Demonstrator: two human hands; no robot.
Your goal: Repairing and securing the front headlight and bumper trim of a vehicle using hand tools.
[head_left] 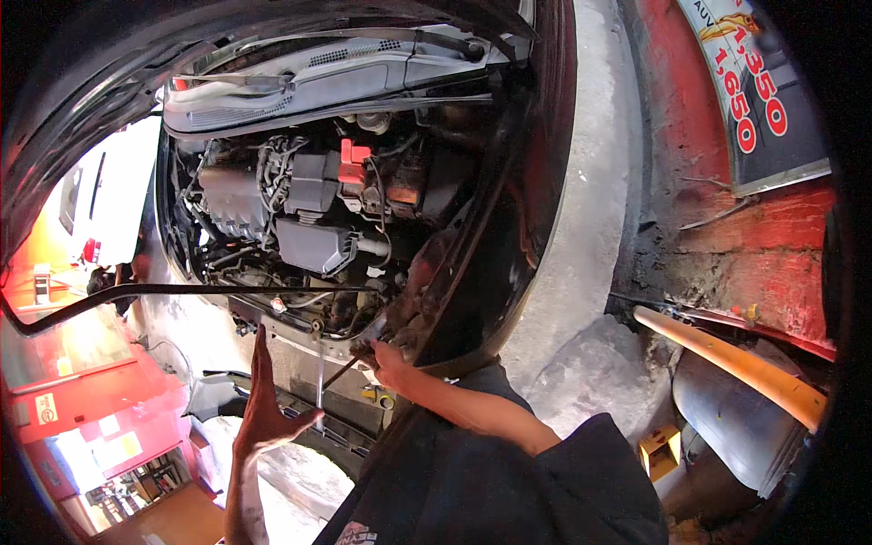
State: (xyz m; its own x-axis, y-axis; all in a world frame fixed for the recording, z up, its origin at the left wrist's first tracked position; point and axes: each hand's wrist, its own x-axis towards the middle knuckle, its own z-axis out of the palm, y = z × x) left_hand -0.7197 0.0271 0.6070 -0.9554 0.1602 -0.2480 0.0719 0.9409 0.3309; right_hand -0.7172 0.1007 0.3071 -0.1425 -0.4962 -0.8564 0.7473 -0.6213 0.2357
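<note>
Engine bay (309, 209) open, 1 metal rod (322, 381), left hand (263, 413) spread empty, right hand (386, 359) gripping tool (350, 363)

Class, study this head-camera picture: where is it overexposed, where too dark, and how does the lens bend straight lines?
Head view: daylight blows out the white car at left; the engine bay lies in shade, its lower parts murky; the prop rod and orange pole curve from fisheye distortion; corners go black.
</note>
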